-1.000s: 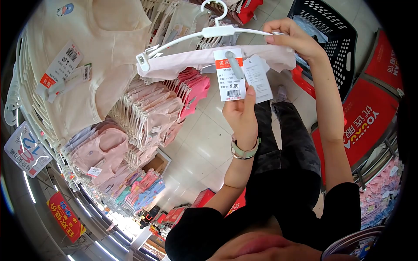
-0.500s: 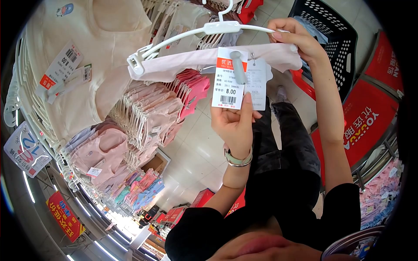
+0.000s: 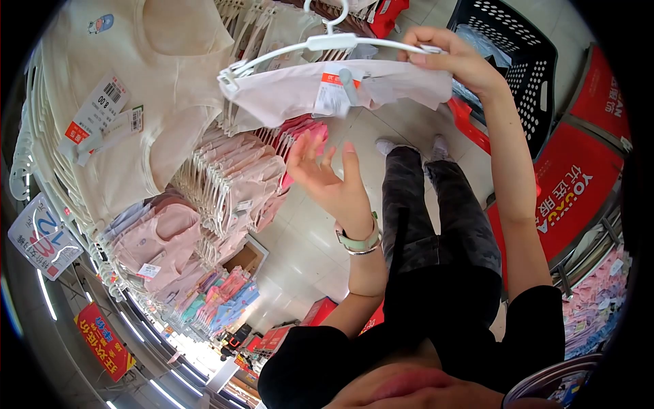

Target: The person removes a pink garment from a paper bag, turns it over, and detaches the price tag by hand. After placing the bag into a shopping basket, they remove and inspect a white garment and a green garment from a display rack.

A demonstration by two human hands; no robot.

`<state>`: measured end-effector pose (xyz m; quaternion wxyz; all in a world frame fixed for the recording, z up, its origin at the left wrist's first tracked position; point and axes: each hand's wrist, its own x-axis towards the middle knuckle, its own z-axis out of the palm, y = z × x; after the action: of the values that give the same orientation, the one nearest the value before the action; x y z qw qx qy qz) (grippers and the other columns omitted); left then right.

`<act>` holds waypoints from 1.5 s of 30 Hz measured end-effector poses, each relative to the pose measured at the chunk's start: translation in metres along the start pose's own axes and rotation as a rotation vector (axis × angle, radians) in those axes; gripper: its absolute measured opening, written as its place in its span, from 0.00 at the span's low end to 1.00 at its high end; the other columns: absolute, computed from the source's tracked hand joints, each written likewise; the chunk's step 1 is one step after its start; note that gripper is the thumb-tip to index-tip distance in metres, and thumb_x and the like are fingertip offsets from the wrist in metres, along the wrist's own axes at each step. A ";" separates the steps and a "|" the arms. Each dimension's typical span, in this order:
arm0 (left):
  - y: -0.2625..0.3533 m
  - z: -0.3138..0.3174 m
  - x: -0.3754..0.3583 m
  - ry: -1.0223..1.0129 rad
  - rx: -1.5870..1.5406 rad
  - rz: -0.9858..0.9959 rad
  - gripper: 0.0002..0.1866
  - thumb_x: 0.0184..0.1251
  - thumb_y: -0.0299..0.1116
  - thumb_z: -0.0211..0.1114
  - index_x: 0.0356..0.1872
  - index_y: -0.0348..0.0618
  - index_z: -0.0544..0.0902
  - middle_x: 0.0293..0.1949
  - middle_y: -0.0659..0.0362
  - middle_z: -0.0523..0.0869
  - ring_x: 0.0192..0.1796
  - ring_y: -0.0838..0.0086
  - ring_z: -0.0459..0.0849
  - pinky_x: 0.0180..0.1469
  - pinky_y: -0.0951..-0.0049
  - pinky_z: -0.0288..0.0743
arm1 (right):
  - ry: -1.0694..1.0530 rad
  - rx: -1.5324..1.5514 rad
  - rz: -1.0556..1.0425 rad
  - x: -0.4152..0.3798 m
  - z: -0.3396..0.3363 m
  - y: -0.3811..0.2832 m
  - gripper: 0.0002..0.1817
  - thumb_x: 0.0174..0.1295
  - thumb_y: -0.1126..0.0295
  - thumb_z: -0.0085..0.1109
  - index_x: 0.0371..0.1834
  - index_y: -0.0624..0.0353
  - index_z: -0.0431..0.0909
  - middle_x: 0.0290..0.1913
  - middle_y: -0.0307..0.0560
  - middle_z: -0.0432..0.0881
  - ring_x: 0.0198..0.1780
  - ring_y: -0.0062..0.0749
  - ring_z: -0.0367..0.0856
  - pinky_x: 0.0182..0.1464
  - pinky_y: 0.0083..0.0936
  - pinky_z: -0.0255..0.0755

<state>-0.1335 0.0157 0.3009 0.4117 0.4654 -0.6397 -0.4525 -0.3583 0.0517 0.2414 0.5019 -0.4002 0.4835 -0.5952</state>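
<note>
My right hand [image 3: 465, 63] pinches one end of a white plastic hanger [image 3: 332, 43]. From the hanger's clips hangs a pale pink garment [image 3: 272, 92], seen nearly edge-on. A blurred red-and-white price tag [image 3: 330, 99] and a grey security pin [image 3: 348, 84] are attached to it. Below the garment, my left hand [image 3: 332, 187] is open with its fingers spread, apart from the tag and holding nothing. A watch with a pale green band [image 3: 361, 243] is on the left wrist.
Cream sleeveless tops [image 3: 112, 48] and pink garments [image 3: 235, 163] hang densely on racks to the left. A black perforated basket [image 3: 543, 75] with a red handle [image 3: 470, 126] stands at right. Red display panels [image 3: 579, 184] run along the right side, above glossy floor tiles [image 3: 293, 225].
My left hand has let go of the price tag, opened and moved left and down. The hanger and garment have shifted slightly left, still in my right hand. The tag has swung up against the cloth.
</note>
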 end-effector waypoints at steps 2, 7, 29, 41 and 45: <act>-0.005 0.001 0.004 -0.005 0.040 0.011 0.28 0.49 0.17 0.60 0.53 0.37 0.61 0.54 0.51 0.66 0.54 0.67 0.69 0.51 0.68 0.66 | -0.140 -0.154 -0.113 0.003 0.001 0.001 0.10 0.51 0.67 0.55 0.34 0.59 0.71 0.31 0.34 0.71 0.35 0.16 0.66 0.36 0.14 0.60; -0.019 0.011 0.014 -0.290 -0.448 -0.376 0.19 0.59 0.22 0.53 0.53 0.35 0.63 0.54 0.48 0.67 0.56 0.65 0.69 0.56 0.64 0.63 | -0.496 -0.113 0.013 0.005 0.019 0.002 0.18 0.41 0.74 0.60 0.39 0.61 0.70 0.38 0.38 0.73 0.40 0.21 0.67 0.44 0.18 0.61; 0.038 -0.056 -0.009 -0.686 -1.104 -0.210 0.08 0.42 0.18 0.52 0.24 0.41 0.66 0.20 0.54 0.72 0.27 0.68 0.73 0.28 0.74 0.68 | 0.209 -0.149 -0.015 0.017 0.022 0.038 0.34 0.47 0.64 0.62 0.58 0.63 0.61 0.55 0.44 0.67 0.50 0.31 0.69 0.51 0.24 0.64; 0.004 -0.094 0.018 -0.255 -1.290 -0.508 0.13 0.33 0.12 0.42 0.22 0.42 0.60 0.21 0.58 0.62 0.26 0.74 0.60 0.30 0.82 0.60 | 0.071 0.259 0.137 0.001 0.011 0.004 0.21 0.51 0.59 0.60 0.42 0.64 0.75 0.34 0.43 0.79 0.34 0.19 0.77 0.37 0.12 0.70; 0.004 -0.093 0.017 -0.236 -1.313 -0.488 0.13 0.33 0.12 0.42 0.23 0.42 0.60 0.21 0.58 0.62 0.25 0.74 0.60 0.31 0.82 0.61 | 0.034 0.265 0.108 0.001 0.009 -0.001 0.21 0.52 0.59 0.59 0.43 0.65 0.74 0.34 0.44 0.79 0.34 0.18 0.78 0.37 0.12 0.70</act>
<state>-0.0501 -0.0188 0.3304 0.4222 0.1988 -0.1527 -0.8712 -0.3496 0.0492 0.2442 0.5732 -0.2936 0.4302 -0.6326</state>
